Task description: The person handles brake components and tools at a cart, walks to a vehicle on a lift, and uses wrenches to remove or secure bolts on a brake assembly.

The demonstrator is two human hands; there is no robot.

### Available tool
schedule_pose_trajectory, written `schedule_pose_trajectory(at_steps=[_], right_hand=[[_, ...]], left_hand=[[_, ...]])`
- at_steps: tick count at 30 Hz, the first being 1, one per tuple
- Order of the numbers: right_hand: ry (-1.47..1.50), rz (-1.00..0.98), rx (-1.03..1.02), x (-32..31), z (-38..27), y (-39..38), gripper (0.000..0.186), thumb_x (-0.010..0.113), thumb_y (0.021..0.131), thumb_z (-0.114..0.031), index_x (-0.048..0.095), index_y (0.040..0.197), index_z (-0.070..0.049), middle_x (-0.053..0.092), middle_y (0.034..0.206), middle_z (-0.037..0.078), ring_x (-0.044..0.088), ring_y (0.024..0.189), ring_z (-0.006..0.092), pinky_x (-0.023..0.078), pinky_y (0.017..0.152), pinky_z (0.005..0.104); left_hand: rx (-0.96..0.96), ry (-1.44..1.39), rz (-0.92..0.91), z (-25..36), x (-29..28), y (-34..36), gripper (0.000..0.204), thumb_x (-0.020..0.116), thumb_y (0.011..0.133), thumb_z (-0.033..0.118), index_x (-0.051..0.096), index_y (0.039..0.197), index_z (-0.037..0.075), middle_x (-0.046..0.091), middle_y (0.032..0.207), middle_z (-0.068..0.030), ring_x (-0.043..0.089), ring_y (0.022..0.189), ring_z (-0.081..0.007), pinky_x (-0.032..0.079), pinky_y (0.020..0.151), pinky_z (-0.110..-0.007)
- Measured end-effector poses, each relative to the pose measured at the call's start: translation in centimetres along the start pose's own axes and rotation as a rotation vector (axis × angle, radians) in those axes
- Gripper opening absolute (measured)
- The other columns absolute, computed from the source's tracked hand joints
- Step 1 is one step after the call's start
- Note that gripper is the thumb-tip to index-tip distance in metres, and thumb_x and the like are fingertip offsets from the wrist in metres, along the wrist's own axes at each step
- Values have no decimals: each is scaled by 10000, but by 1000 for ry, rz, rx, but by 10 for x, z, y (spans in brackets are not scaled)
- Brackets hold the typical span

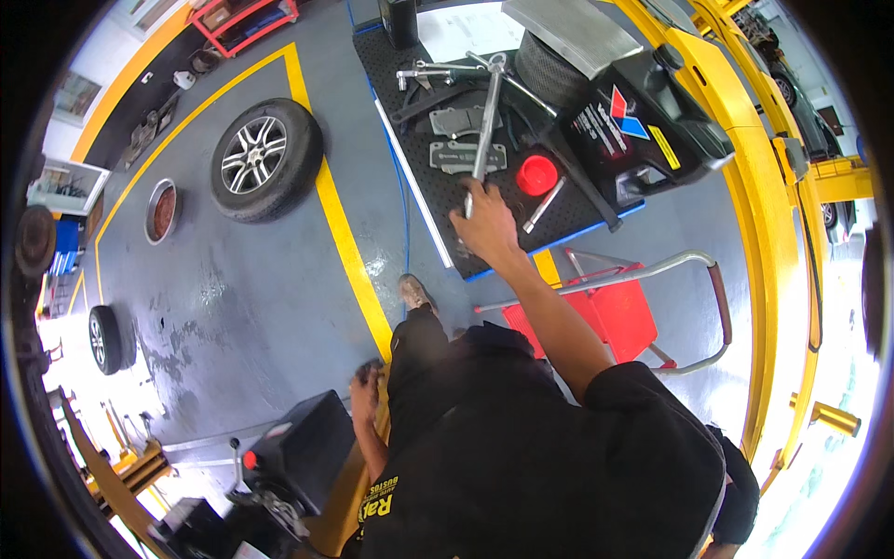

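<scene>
My right hand is closed around the lower end of a long silver wrench, over the near edge of a black perforated bench top. The wrench's round head lies toward the far side, among other hand tools. Left of its shaft are two brake pads, and to the right sits a red round cap. A short metal bar rests close to my right hand. Low beside my left leg, my left hand has its fingers closed on a small dark object, whose kind I cannot make out.
A black fluid jug and a mesh cylinder stand on the bench's right. Below it is a red step stool with a metal rail. A yellow lift post rises at right. A wheel and a metal pan lie leftward.
</scene>
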State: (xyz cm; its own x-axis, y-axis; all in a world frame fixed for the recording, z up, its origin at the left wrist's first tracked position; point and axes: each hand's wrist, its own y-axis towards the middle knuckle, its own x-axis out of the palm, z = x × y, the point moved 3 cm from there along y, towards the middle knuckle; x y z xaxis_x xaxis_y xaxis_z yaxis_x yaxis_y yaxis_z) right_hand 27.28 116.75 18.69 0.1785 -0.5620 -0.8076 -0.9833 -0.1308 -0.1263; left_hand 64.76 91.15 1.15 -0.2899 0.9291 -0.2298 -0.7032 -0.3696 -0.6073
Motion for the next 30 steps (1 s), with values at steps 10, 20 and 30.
schedule_pose_trajectory(at_steps=[10,20,30], right_hand=[[-320,-141,206,-41,-14,12,404,654,930,-298,604,1293,-128,650,1025,236,702,944,420,579,785,529],[-236,376,-236,-56,-57,204,229,646,928,-189,663,1128,-77,667,1083,119,640,1082,328,517,894,469],[-643,242,-442,-21,-61,259,340,707,826,-107,643,1159,-91,644,1152,70,606,1149,250,462,1023,464]], left_hand=[[529,200,-154,321,-22,233,292,531,1007,101,647,1227,-54,719,1127,-157,685,1034,-236,521,943,-347],[484,128,-256,428,38,285,284,501,1016,80,655,1217,-50,721,1135,-125,683,1021,-205,514,938,-318],[290,-68,-375,426,29,323,276,562,1030,159,673,1193,-34,727,1079,-111,678,980,-189,513,910,-322]])
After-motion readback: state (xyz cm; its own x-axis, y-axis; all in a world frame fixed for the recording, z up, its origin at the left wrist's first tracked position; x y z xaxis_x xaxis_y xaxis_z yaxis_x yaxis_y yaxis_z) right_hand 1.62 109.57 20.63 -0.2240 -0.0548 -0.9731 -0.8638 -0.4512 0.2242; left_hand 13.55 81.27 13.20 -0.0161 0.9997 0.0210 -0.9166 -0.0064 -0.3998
